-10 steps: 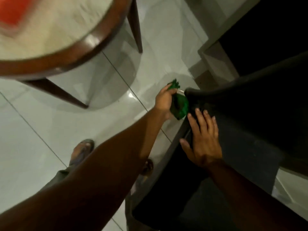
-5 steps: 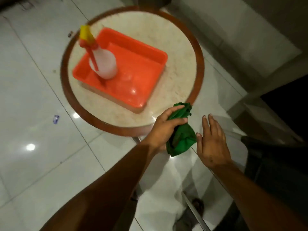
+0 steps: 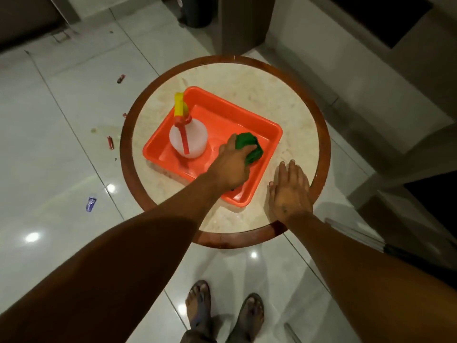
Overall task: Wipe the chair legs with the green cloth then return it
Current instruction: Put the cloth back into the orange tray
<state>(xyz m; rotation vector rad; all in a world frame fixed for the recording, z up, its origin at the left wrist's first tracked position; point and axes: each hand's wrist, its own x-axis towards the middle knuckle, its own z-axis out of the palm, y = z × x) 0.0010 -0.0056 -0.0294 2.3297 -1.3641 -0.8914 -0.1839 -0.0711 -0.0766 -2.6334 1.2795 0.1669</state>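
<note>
Inside the orange tray on the round worktop, the left hand is closed around the bunched-up green cloth, down at the tray's right end. A spray bottle stands upright just left of it. The right hand lies flat, fingers spread, empty, on the worktop beside the tray.

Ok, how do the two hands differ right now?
The left hand is curled around the green cloth inside the orange tray; the right hand is open, flat and empty. The left is over the tray, the right beside it. Both are over the round table.
</note>
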